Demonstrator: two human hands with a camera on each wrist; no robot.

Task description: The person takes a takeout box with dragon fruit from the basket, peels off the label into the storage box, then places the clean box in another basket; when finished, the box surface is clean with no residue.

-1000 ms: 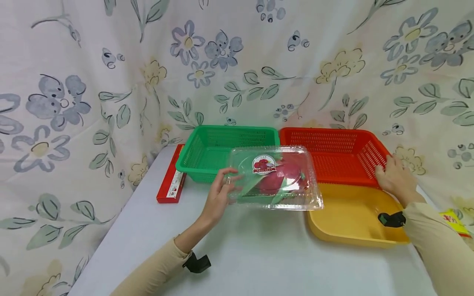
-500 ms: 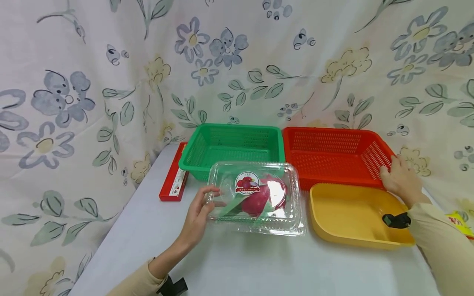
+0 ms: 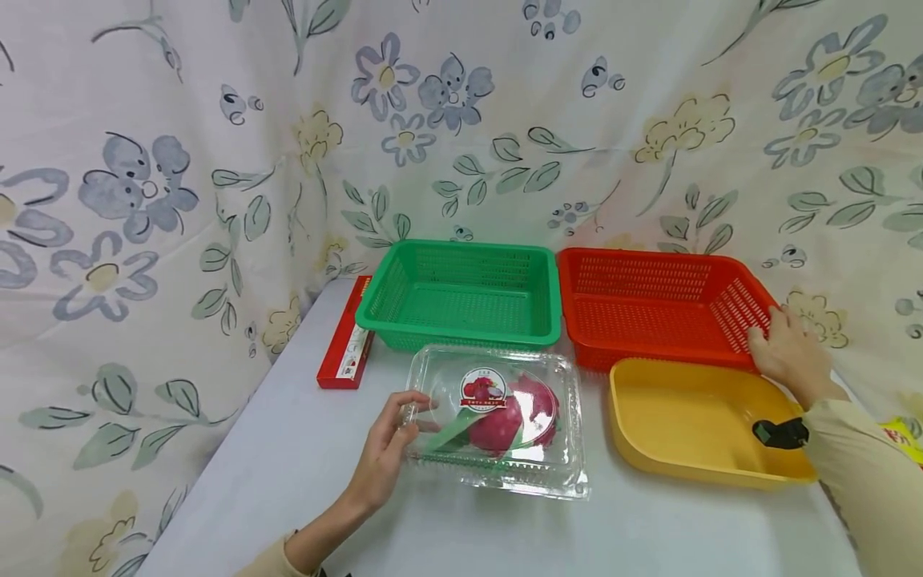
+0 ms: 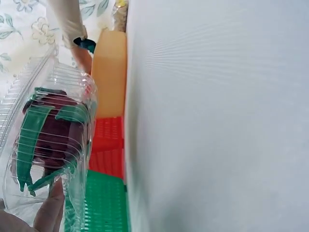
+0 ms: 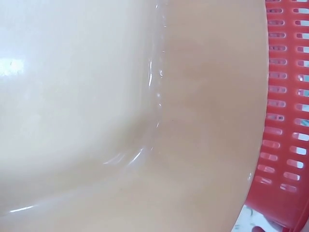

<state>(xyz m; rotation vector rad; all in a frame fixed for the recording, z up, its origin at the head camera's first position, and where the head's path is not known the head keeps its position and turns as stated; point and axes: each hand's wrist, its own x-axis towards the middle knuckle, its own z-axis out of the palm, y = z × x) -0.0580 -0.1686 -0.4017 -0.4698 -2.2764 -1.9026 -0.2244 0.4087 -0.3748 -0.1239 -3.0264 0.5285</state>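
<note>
My left hand (image 3: 385, 449) grips the left edge of a clear plastic clamshell box (image 3: 570, 417). Through the lid, which bears a round label, shows a pink dragon fruit (image 3: 497, 425) with green scales. In the left wrist view the box (image 4: 87, 145) is raised above the table, with fingers (image 4: 50, 208) at its near end. My right hand (image 3: 793, 357) holds the right rim of a red slotted basket (image 3: 649, 320), thumb on the inner side. Only the red basket's wall (image 5: 285, 96) and a yellow basin fill the right wrist view; that hand is almost wholly hidden there.
A green slotted basket (image 3: 469, 308) stands left of the red one, behind the box. In front of the red basket is the yellow basin (image 3: 692, 417). A long red carton (image 3: 346, 340) lies at the left, and a yellow packet (image 3: 901, 437) at the right edge.
My left hand has brought the box left and down toward me, away from the front of the baskets. My right hand has stayed at the red basket's rim.
</note>
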